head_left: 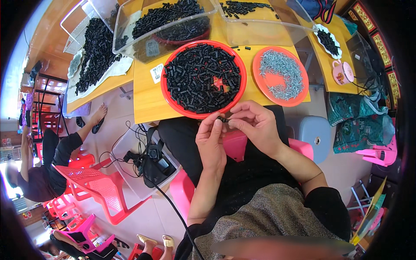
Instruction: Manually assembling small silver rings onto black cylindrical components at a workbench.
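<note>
A small black plastic piece (222, 119) is pinched between thumb and forefinger of my left hand (211, 141), just off the near rim of a red round basin (162, 82). My right hand (256, 128) meets it from the right with thumb and finger pressed together at the piece's end; anything else between those fingertips is too small to make out. Many similar black pieces (195, 73) fill the basin, with bits of its red printed bottom showing. To its right, an orange-red plate (274, 79) bears a spread of small silvery screws (281, 65).
Clear plastic bins (268, 34) of black pieces stand along the table's (147, 102) far side. More black pieces (97, 56) are heaped at left. A pink mug (342, 72) stands at right. A pink chair (102, 186), cables and another person (37, 173) are on the left.
</note>
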Available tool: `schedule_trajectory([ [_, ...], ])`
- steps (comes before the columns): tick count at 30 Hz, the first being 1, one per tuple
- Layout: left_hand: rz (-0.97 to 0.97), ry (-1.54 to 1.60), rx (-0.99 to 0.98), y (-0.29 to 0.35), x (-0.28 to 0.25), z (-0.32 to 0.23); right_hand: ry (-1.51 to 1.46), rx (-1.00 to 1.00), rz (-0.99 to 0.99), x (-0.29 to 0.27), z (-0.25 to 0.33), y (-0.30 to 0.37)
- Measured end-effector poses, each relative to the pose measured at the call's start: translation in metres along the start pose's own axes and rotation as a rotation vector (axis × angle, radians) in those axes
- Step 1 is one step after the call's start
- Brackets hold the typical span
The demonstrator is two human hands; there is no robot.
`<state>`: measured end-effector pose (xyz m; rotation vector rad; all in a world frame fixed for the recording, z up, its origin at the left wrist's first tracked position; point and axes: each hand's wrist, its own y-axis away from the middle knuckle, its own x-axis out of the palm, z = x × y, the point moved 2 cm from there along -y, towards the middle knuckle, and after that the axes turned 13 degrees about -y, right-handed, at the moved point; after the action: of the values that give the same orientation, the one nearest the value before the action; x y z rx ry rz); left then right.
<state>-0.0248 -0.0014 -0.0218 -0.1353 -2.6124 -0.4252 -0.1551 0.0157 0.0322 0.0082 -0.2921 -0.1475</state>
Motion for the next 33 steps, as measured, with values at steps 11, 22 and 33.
schedule_trajectory([
  [11,-0.03,-0.16,0.222,0.006,0.011,-0.01,-0.259,0.074,-0.026,0.001,-0.007,0.003],
  [22,-0.001,-0.29,0.308,0.022,0.023,-0.007,-0.436,0.121,-0.08,-0.012,-0.014,0.019],
  [33,0.181,0.016,-0.076,0.021,0.028,0.002,0.246,-0.201,0.093,-0.03,0.011,0.02],
])
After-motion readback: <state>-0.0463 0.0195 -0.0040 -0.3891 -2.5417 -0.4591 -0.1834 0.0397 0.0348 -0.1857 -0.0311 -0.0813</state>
